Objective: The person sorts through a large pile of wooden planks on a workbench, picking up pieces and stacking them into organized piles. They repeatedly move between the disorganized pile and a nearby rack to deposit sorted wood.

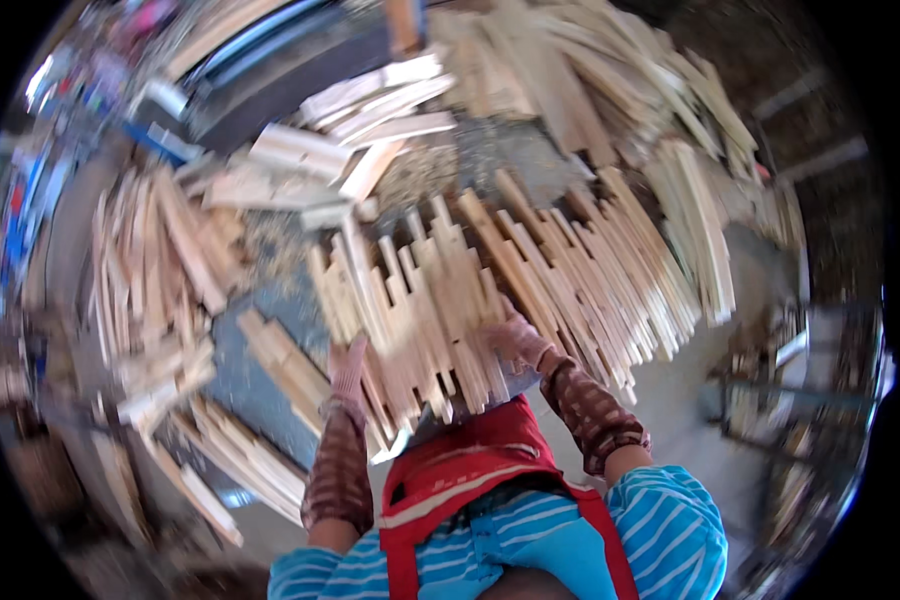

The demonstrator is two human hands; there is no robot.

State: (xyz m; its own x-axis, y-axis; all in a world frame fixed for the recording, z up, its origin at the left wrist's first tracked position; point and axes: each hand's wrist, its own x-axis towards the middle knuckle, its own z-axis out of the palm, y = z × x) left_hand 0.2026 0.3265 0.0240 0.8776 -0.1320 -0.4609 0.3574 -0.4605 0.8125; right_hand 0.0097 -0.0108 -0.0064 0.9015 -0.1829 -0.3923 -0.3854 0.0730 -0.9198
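A side-by-side row of pale wooden strips [420, 300] with uneven ends lies in front of me. My left hand [347, 362], in a pinkish glove, grips the row at its left side. At its right side my right hand [517, 338], gloved alike, presses on the strips with the fingers bent around them. The fingertips of both hands are partly hidden or blurred. Just right of my right hand lies a second row of wooden strips [590, 280], also staggered at the ends. Brown patterned sleeve covers reach over both forearms.
Loose strips [155, 260] are heaped on the left, with more boards [245, 460] at the near left. Short offcuts [370, 110] and sawdust [415, 175] lie on the grey table [260, 295] farther back. A large pile of long boards [580, 70] fills the far right.
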